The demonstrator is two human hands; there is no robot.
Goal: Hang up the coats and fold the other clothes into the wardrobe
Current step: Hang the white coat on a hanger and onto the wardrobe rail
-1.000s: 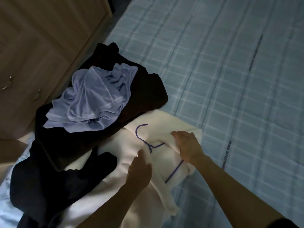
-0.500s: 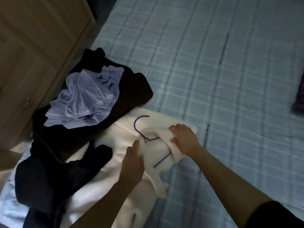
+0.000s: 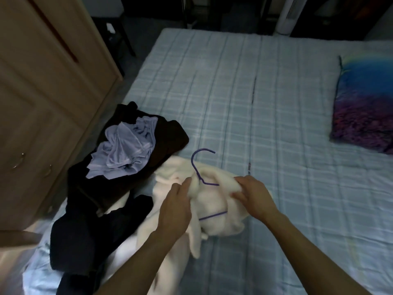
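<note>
A cream fleece coat (image 3: 214,216) lies on the bed with a purple wire hanger (image 3: 198,167) partly inside it, the hook sticking up and a lower bar showing. My left hand (image 3: 175,211) grips the coat's left shoulder beside the hanger neck. My right hand (image 3: 253,194) pinches the cream fabric at the right shoulder. To the left lies a pile: a crumpled lavender garment (image 3: 125,150) on a dark brown one (image 3: 170,141), and a dark navy garment (image 3: 95,235) nearer me.
The bed (image 3: 244,92) has a light blue checked cover. A wooden wardrobe (image 3: 42,92) with drawer handles stands at the left. A blue and purple pillow (image 3: 363,107) lies at the right edge. A white tower fan (image 3: 287,15) stands beyond the bed.
The coat's collar area and hanger have lifted off the bed between my hands, the hook now upright. The view has tilted up, showing the far bed, pillow and fan.
</note>
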